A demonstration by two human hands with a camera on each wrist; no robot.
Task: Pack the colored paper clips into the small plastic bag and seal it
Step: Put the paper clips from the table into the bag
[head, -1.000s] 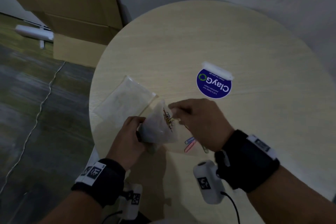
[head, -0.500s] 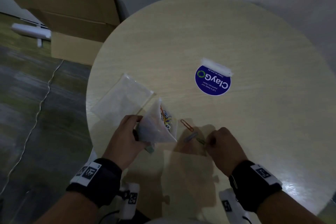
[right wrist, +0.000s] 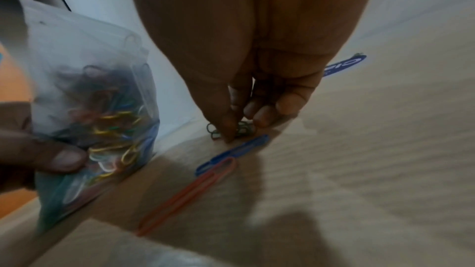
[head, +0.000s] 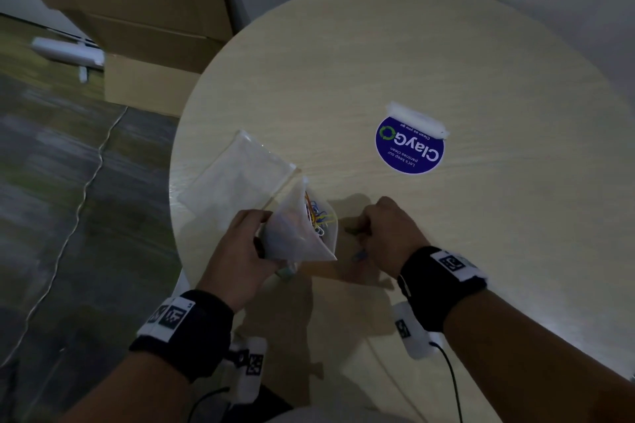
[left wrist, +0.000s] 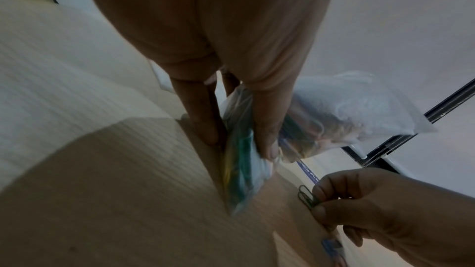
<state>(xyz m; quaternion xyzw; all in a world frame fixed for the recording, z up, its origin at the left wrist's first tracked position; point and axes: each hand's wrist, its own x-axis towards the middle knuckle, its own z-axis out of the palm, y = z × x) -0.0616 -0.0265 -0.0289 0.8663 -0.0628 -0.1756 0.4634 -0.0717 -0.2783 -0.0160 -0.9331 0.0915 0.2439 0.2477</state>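
My left hand point(head: 240, 244) grips a small clear plastic bag point(head: 299, 230) near the table's front edge, its mouth open toward the right, with several colored paper clips point(right wrist: 113, 129) inside. My right hand point(head: 385, 233) is just to its right, low on the table, and pinches a green paper clip point(left wrist: 307, 197) between thumb and fingers. A blue clip point(right wrist: 231, 151) and an orange clip point(right wrist: 187, 194) lie on the table beside that hand. In the left wrist view the thumb point(left wrist: 267, 129) presses on the bag point(left wrist: 334, 113).
A second, flat clear bag point(head: 237, 178) lies on the round wooden table point(head: 343, 62) to the left. A blue round sticker point(head: 409, 148) with a white strip is farther back. Cardboard boxes point(head: 137, 21) stand on the floor beyond the table's left edge.
My right hand left the bag's mouth, dropped to the table on the right, then slid back toward the bag and took hold of a green clip. The left hand keeps holding the bag.
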